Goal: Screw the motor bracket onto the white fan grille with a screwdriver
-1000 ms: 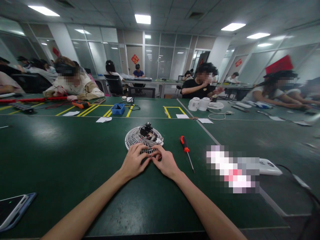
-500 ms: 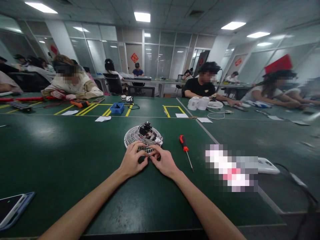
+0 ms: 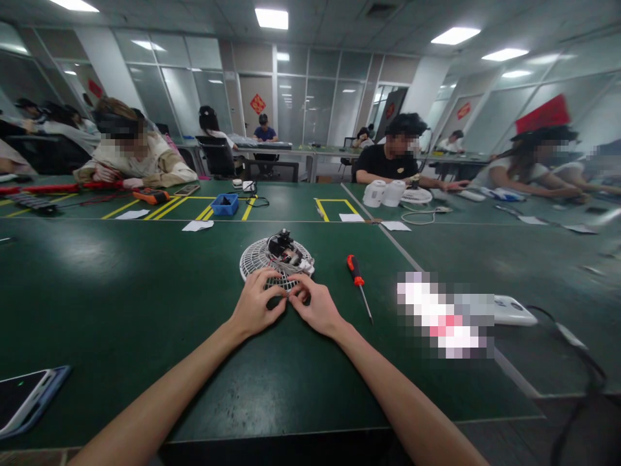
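A round white fan grille (image 3: 252, 262) lies on the green table, with a black motor part (image 3: 281, 243) and loose wires on top of it. At the grille's near edge, my left hand (image 3: 259, 304) has its fingers curled, thumb and fingertips drawn together. My right hand (image 3: 313, 303) meets it from the right, fingers bent in a pinch. Whatever lies between the fingertips is too small to make out. To the right of my hands rests a screwdriver (image 3: 357, 278) with a red and black handle.
A phone (image 3: 26, 398) lies at the left front edge. On the right are a blurred-out bright object (image 3: 436, 317) and a white device (image 3: 514, 310) with a cable. Farther back stand a blue bin (image 3: 225, 205) and white cylinders (image 3: 383, 193); several people sit beyond.
The view has shifted slightly, so the table and its objects appear a little higher. Both hands stay together at the grille's near edge, with only slight finger movement.
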`<state>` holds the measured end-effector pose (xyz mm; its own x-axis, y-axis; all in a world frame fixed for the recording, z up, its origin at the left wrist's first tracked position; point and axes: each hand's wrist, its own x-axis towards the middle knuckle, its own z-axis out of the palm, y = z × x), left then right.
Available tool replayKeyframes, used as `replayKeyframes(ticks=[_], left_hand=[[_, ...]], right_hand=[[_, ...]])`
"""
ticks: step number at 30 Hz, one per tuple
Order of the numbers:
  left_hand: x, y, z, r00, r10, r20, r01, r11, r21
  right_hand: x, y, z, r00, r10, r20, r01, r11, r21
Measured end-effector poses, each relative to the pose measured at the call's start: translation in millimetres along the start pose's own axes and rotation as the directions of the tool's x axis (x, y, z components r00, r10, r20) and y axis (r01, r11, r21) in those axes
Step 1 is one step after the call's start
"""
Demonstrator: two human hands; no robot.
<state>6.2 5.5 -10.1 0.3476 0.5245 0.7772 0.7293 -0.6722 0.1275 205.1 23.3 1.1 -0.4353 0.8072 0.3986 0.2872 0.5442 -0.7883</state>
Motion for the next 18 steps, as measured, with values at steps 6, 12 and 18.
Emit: replayKeyframes(ticks=[6, 12, 18], left_hand=[[1, 1, -0.8, 1.000, 0.004, 0.009, -0.003, 1.000, -0.011], [1, 3, -1.5, 0.999, -0.028, 0.026, 0.029, 0.999, -0.039], [4, 2, -3.5, 0.999, -0.048, -0.004, 0.048, 0.998, -0.044]], right_hand=[[0, 0, 2, 1.000, 0.010, 0.000, -0.010, 0.999, 0.045], [6, -2, -19, 0.991, -0.078, -0.106, 0.060, 0.984, -0.168], [12, 22, -63, 0.852, -0.037, -0.523, -0.216, 0.884, -0.415]])
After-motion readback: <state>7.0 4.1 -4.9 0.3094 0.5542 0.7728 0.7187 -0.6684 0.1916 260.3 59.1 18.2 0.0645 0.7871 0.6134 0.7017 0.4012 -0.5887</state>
